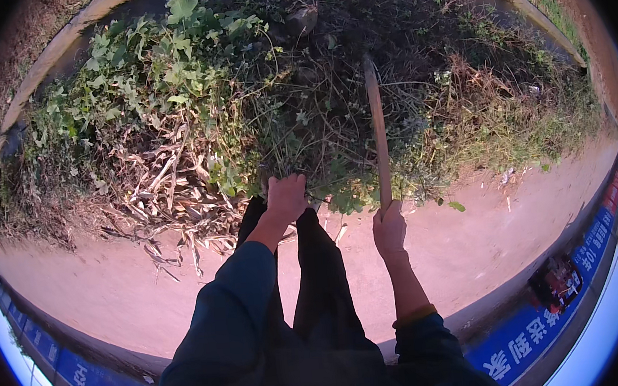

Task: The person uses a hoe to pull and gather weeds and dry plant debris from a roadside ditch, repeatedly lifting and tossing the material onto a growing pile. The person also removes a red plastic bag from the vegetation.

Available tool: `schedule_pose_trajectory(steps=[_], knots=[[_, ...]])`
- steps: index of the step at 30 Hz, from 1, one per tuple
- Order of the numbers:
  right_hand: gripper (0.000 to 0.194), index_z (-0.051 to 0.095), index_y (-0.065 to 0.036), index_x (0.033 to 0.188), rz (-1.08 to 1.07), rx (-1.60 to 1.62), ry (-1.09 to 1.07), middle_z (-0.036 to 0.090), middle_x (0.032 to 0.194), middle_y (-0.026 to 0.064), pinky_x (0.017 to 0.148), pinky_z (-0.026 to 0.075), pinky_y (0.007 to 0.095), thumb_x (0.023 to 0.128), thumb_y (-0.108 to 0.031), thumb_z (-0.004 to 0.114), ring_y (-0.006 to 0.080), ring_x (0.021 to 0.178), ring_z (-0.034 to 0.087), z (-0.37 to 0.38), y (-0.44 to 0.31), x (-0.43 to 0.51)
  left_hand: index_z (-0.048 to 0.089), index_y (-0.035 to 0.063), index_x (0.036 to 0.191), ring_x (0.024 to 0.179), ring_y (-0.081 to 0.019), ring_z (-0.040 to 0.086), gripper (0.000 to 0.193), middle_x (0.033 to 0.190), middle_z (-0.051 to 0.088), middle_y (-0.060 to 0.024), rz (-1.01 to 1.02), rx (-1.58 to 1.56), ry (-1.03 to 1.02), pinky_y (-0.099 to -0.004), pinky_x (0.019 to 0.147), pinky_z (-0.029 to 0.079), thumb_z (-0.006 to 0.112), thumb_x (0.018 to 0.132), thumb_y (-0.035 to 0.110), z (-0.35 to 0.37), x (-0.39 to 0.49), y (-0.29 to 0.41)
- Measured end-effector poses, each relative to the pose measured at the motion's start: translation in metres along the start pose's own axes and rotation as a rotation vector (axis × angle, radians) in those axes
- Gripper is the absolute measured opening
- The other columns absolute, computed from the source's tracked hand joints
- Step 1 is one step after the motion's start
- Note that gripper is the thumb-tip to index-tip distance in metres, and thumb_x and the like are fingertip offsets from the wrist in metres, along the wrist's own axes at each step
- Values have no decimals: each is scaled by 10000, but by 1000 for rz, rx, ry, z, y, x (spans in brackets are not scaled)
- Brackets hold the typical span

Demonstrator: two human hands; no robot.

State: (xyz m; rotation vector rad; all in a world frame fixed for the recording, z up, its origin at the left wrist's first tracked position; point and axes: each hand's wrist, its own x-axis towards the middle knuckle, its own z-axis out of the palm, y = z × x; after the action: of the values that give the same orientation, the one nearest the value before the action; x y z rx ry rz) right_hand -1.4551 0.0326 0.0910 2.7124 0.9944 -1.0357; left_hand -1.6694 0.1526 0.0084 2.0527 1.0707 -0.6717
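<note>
My right hand [391, 231] is wrapped around the lower end of a long wooden tool handle [378, 127]. The handle runs forward into shaded growth, where its far end is hidden, so the kind of tool cannot be told. In front of my legs, my left hand [286, 197] is closed in a fist at the near edge of the greenery. It appears to grip thin vine stems [284, 159], though the fist covers most of the hold. Tangled green vines [330, 115] spread ahead of both hands.
Dry corn stalks and husks [171, 176] lie left of my legs. Leafy plants [177, 45] rise beyond them, near a stone [303, 20]. Concrete edges [53, 55] border the growth. Behind me run a pale path [455, 247], a blue wall with writing [522, 345] and a red vehicle [558, 285].
</note>
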Motion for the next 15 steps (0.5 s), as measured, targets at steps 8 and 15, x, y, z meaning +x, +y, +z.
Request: schedule_pose_trajectory(steps=[8,15], knots=[[282,440,26,1085,68,14,-79,628,987,280,798,525,514,898,-159,541,421,954,637,-16,-52,145,522,79,1073,927,-251,609,444,964,589,-74,46,110,155,-425,832,378,705,753,325,18,13,27],[230,371,-22,982,177,-130,-363,626,776,255,639,504,544,892,-153,539,457,713,630,-65,134,-176,536,82,1070,972,-241,594,390,994,588,-69,-14,104,148,-422,873,381,673,755,267,-1,-24,24]])
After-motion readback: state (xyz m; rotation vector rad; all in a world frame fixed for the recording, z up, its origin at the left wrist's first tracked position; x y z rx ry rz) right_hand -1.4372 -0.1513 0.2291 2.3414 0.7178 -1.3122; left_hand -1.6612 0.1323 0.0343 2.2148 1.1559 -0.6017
